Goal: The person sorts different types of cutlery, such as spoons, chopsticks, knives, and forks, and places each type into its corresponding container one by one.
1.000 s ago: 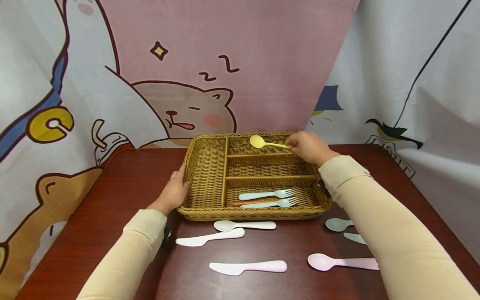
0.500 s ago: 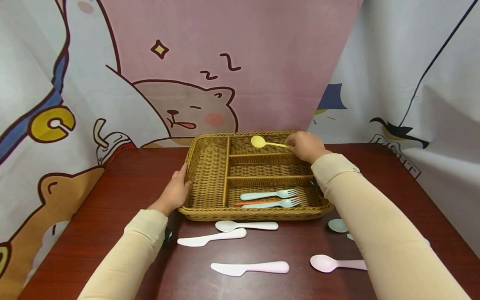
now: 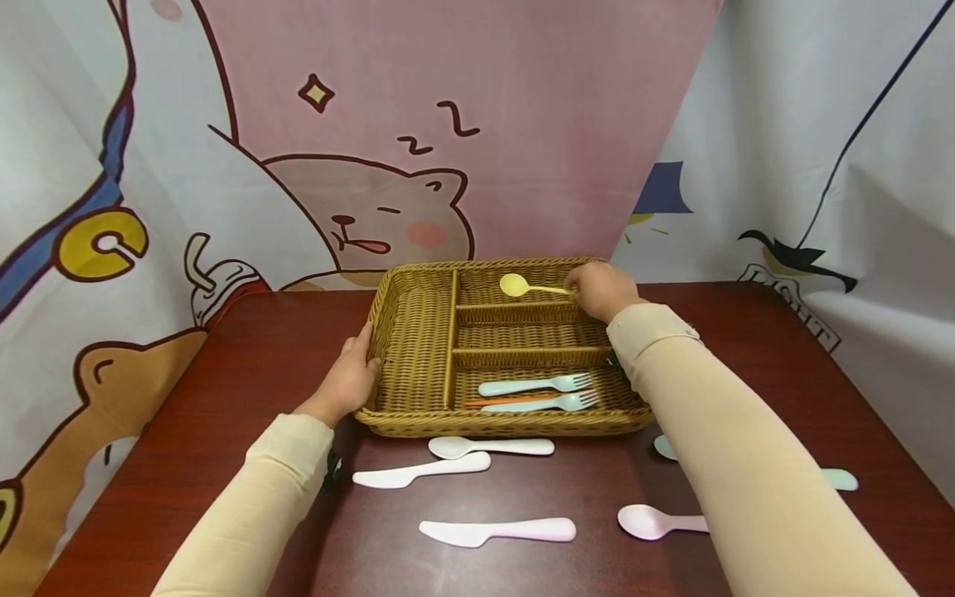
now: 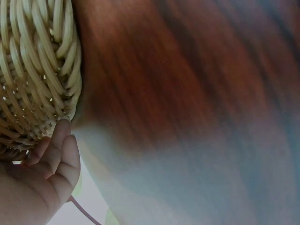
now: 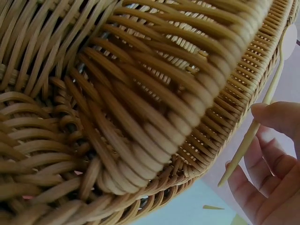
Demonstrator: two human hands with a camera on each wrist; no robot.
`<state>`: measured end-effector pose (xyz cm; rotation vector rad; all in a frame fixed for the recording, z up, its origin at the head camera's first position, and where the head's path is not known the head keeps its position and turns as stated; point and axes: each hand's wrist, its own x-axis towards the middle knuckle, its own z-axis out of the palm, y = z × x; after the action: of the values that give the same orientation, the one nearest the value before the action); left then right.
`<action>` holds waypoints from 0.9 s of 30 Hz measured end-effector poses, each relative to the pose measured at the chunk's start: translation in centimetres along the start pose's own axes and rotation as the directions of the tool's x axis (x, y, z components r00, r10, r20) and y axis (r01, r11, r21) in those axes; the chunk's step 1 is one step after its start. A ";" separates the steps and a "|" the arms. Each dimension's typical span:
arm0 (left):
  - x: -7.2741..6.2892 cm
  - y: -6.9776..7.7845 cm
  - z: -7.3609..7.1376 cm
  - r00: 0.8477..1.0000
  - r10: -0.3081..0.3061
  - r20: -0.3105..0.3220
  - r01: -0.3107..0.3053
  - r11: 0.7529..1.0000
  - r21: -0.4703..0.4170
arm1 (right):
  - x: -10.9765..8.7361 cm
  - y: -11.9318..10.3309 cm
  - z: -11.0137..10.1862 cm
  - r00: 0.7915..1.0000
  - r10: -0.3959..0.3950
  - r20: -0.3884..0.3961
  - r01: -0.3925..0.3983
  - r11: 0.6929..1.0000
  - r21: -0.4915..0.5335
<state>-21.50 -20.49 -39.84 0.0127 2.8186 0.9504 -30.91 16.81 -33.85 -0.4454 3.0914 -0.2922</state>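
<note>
Yellow spoon [image 3: 513,285]: right hand [image 3: 603,292] is pinching its handle over far compartment [image 3: 477,292] of woven basket [image 3: 507,424]. Left hand [image 3: 345,380], loosely extended, is touching basket's left side. Sleeve [image 3: 746,464] is partly hiding pink spoon [image 3: 645,522].

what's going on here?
A person's right hand pinches a yellow spoon at the back-right compartment of a wicker tray; whether the spoon touches bottom isn't clear. The left hand rests against the tray's left side. Two pale blue forks lie in its front-right compartment; more spoons and knives lie on the table.
</note>
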 end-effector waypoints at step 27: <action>0.1 0.0 0.0 1.000 -0.015 0.005 0.015 1.000 -0.014 | 1.0 -0.7 0.0 0.996 -0.006 0.091 0.012 0.998 -0.069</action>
<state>-21.57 -20.51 -39.88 -0.0079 2.8037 0.9652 -31.70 15.86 -33.75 -0.4604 3.0193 -0.1600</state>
